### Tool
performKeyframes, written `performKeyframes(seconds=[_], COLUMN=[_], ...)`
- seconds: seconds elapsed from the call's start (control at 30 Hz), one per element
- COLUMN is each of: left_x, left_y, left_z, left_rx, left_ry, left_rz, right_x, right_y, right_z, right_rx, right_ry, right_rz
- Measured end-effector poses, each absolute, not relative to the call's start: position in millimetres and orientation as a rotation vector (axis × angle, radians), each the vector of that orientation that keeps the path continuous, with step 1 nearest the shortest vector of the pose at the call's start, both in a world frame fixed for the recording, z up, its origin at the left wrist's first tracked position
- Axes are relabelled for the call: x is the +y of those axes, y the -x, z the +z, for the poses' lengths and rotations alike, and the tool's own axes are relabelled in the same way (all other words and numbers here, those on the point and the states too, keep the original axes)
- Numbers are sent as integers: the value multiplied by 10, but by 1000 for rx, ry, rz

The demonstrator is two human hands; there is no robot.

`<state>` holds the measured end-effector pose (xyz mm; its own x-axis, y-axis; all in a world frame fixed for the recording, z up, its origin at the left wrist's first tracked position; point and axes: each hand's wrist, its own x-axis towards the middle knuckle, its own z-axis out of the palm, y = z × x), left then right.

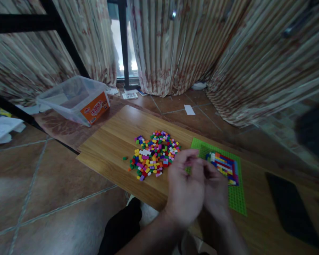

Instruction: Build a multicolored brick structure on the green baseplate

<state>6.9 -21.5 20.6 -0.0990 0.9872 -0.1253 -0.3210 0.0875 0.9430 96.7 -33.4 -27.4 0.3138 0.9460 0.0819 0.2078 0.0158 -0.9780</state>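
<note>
My left hand point(186, 187) and my right hand point(216, 186) are held together above the wooden board, fingers curled in toward each other. Whatever lies between the fingertips is hidden and blurred. Just beyond them is a green studded baseplate point(236, 202), partly covered by my hands. On it sits a flat build of toy bricks point(225, 166) in rows of red, blue, white and yellow. Left of my hands a loose pile of small coloured bricks point(155, 154) spreads over the wood.
The wooden board point(106, 141) carries a dark flat object point(292, 209) at its right. A clear plastic box point(71, 99) with an orange label stands at the back left. Striped curtains point(172, 46) hang behind, and a white paper point(189, 109) lies on the tiled floor.
</note>
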Motion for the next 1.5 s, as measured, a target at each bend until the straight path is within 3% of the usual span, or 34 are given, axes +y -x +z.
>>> performKeyframes(seconds=[0.2, 0.43, 0.8, 1.2, 1.5], left_x=[-120, -167, -143, -149, -124], left_y=[-60, -132, -52, -48, -50], left_z=[88, 109, 105, 81, 141], left_rx=[909, 790, 876, 895, 937], left_ry=[-373, -241, -273, -344, -337], left_rz=[1083, 1062, 953, 937, 970], right_x=[-359, -397, -422, -463, -536], right_y=[-1039, -1025, -1052, -1186, -1848], right_z=[-121, -130, -120, -78, -8], right_rx=[-1052, -1216, -1404, -1491, -1257], right_ry=[1480, 1505, 1463, 1457, 1659], right_rz=[873, 727, 387, 388, 238])
